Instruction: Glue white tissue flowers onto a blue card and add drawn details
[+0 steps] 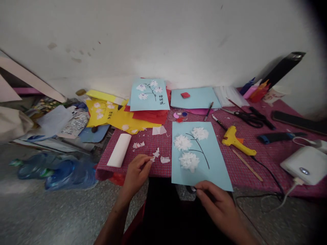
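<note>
My left hand [138, 172] is closed at the table's front edge, thumb and forefinger pinching a small white paper scrap [153, 159]. Other torn white scraps [165, 159] lie around those fingertips. On the right, my right hand [217, 200] is closed in a pinch just below the light blue card [217, 170]; a tiny pale bit shows at its fingertips, too small to name. Three ruffled white paper flowers [189, 161] sit on that card beside a drawn dark stem [201, 149]. A folded white paper strip [119, 149] lies to the left of my left hand.
A yellow glue gun [237, 141], wooden stick [247, 165], black scissors [245, 118] and a white device [305, 165] with cables lie right. Behind are a finished-looking blue flower card [149, 95] and yellow sheets [102, 114]. Plastic bottles [71, 173] lie on the floor at left.
</note>
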The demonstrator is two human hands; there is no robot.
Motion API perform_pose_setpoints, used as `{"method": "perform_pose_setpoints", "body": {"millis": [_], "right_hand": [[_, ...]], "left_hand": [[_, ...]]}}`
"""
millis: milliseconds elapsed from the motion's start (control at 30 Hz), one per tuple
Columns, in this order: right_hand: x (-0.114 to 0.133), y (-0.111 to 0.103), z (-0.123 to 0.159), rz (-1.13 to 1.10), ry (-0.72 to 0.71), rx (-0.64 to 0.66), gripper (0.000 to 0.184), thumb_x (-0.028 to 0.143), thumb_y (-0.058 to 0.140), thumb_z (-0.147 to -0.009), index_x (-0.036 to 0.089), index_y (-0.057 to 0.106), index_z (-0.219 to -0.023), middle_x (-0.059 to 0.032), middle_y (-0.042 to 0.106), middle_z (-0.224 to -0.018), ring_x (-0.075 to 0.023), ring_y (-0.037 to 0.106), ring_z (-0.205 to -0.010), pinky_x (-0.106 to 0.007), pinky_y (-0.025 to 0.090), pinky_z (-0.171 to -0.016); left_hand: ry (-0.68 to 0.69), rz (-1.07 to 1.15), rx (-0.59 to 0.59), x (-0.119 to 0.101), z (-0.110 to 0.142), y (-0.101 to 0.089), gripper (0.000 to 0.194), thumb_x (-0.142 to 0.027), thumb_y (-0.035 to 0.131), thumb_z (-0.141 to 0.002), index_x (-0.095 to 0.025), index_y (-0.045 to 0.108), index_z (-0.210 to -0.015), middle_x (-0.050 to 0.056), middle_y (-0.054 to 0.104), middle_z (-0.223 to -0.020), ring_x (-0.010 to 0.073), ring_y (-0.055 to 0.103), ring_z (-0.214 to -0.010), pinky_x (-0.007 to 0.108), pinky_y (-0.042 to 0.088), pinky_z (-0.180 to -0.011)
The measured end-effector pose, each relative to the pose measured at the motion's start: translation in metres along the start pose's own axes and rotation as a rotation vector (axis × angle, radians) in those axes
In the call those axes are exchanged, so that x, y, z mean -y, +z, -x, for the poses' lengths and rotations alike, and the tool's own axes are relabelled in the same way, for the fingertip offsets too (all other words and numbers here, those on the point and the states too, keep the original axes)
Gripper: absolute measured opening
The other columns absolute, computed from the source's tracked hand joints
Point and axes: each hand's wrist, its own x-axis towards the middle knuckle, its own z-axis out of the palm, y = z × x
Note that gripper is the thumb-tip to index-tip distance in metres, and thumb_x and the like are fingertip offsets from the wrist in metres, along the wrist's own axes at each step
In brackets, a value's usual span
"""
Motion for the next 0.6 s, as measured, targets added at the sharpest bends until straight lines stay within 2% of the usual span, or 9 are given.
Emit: {"method": "perform_pose_setpoints", "body": {"millis": [133,200,267,367,467,600], "right_hand": [[0.028,0.031,-0.023,-0.128,0.005,0.137,0.014,0.029,0.053,-0.094,0.023,0.064,-0.099,-0.0018,0.067,-0.084,-0.0169,0.062,-0.074,-0.028,0.051,-0.069],[0.039,0.043,-0.034,-0.18,0.005,0.148,0.013,0.025,0.055,-0.092,0.023,0.063,-0.102,-0.0012,0.066,-0.085,-0.0151,0.059,-0.07,-0.028,0.049,-0.067],[0.045,0.051,-0.042,-0.241,0.012,0.129,0.019,0.022,0.058,-0.088,0.023,0.06,-0.107,-0.0014,0.065,-0.091,-0.0136,0.057,-0.068,-0.027,0.049,-0.066],[0.046,0.054,-0.045,-0.309,0.031,0.098,0.019,0.023,0.061,-0.087,0.023,0.059,-0.106,-0.0013,0.064,-0.094,-0.0128,0.055,-0.068,-0.026,0.048,-0.063],[0.044,0.052,-0.042,-0.284,0.043,0.072,0.007,0.027,0.061,-0.089,0.022,0.063,-0.093,0.0001,0.062,-0.08,-0.0137,0.054,-0.066,-0.027,0.046,-0.062],[0.04,0.05,-0.04,-0.273,0.054,0.053,0.011,0.031,0.061,-0.089,0.022,0.065,-0.084,0.0003,0.062,-0.075,-0.0147,0.054,-0.066,-0.027,0.045,-0.063]], "left_hand": [[-0.12,0.206,0.051,-0.022,0.014,0.006,0.016,-0.026,0.058,-0.095,-0.021,0.072,-0.098,0.005,0.071,-0.099,0.018,0.066,-0.092,0.03,0.051,-0.083],[-0.145,0.284,0.09,-0.032,0.02,0.011,0.016,-0.027,0.059,-0.094,-0.02,0.073,-0.096,0.005,0.072,-0.097,0.0182,0.067,-0.09,0.029,0.052,-0.081],[-0.142,0.337,0.127,-0.04,0.023,0.016,0.017,-0.027,0.058,-0.094,-0.02,0.074,-0.096,0.005,0.072,-0.095,0.0184,0.067,-0.089,0.029,0.052,-0.081],[-0.111,0.388,0.184,-0.047,0.025,0.022,0.017,-0.027,0.058,-0.094,-0.021,0.074,-0.097,0.006,0.072,-0.094,0.0188,0.067,-0.09,0.031,0.053,-0.083],[-0.092,0.39,0.207,-0.048,0.025,0.026,0.017,-0.026,0.058,-0.095,-0.022,0.074,-0.097,0.006,0.072,-0.094,0.0184,0.067,-0.089,0.031,0.053,-0.083],[-0.083,0.376,0.245,-0.047,0.026,0.031,0.017,-0.027,0.057,-0.096,-0.021,0.073,-0.097,0.006,0.072,-0.094,0.0184,0.067,-0.089,0.032,0.053,-0.084]]}}
